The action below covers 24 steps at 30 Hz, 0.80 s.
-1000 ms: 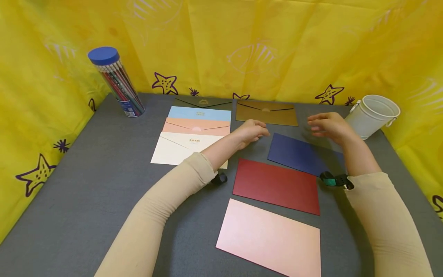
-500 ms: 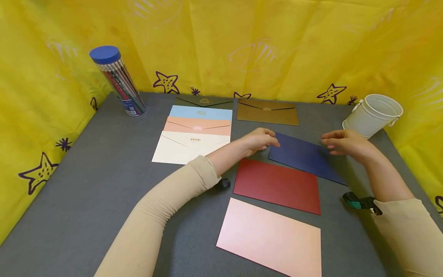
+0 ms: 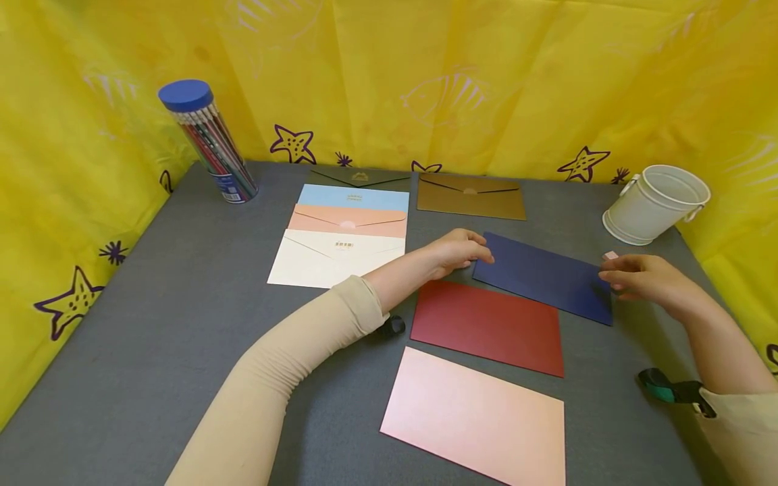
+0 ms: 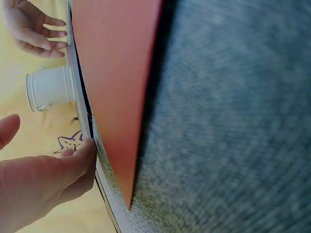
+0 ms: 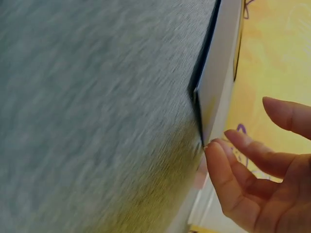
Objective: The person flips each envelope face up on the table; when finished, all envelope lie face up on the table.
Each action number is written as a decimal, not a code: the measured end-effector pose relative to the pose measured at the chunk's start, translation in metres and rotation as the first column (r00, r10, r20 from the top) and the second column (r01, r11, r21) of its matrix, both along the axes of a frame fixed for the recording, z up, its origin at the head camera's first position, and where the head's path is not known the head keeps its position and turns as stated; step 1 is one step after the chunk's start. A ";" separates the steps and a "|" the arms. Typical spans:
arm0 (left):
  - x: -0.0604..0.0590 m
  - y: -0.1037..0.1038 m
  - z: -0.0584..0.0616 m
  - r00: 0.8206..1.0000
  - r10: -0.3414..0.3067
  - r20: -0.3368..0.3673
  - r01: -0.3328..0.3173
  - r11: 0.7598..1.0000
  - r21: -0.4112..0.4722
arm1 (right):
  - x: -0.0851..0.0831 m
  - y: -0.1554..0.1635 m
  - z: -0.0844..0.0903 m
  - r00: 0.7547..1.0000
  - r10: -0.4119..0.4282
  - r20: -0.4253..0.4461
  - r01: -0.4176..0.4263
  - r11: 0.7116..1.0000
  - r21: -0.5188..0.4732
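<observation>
A dark blue envelope (image 3: pixel 541 273) lies flat and slightly slanted, flap side hidden. At its left end is my left hand (image 3: pixel 457 254), fingers loosely bent, fingertips right at the edge. The left wrist view shows that thumb raised apart from the fingers. My right hand (image 3: pixel 647 280) is at the envelope's right end; in the right wrist view its fingertips (image 5: pixel 209 148) meet the corner while the thumb stands off. A small pink block (image 3: pixel 610 256) pokes out behind the right fingers. Nearer me lie a red envelope (image 3: pixel 486 327) and a pale pink envelope (image 3: pixel 477 415).
White (image 3: pixel 328 266), peach (image 3: pixel 371 221), light blue (image 3: pixel 328 196) and dark green (image 3: pixel 379 179) envelopes overlap at left. A gold-brown envelope (image 3: pixel 444 199) lies at the back. A pencil tub (image 3: pixel 213 148) stands back left, a white bucket (image 3: pixel 644 212) back right. Yellow cloth (image 3: pixel 365 67) borders the table.
My right hand has come down and to the right, from beside the bucket to the blue envelope's right end. My left hand has shifted slightly right and down to its left end.
</observation>
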State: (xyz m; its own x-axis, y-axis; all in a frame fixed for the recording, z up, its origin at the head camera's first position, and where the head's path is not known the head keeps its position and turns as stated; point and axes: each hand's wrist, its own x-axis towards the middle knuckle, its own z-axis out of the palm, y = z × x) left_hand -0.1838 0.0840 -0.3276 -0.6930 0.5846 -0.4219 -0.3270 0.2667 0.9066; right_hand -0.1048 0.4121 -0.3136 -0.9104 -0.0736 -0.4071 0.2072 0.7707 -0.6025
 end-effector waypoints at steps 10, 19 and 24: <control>0.000 0.000 -0.001 0.999 0.015 0.029 -0.015 1.000 0.018 | 0.006 0.008 -0.001 0.994 -0.042 0.101 0.041 0.999 0.013; -0.001 0.000 0.000 0.994 0.056 0.089 -0.063 0.995 0.072 | 0.003 0.007 -0.004 0.990 -0.060 0.130 0.068 0.996 -0.058; -0.003 -0.002 0.000 0.990 0.092 0.103 -0.101 0.992 0.082 | 0.001 0.005 -0.006 0.991 -0.078 0.110 0.089 0.991 -0.098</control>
State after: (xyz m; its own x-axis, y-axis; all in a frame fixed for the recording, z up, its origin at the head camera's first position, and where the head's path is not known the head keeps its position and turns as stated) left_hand -0.1868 0.0822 -0.3278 -0.7051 0.5544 -0.4421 -0.4366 0.1518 0.8867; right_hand -0.1037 0.4172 -0.3192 -0.8673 -0.0454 -0.4957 0.3348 0.6837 -0.6484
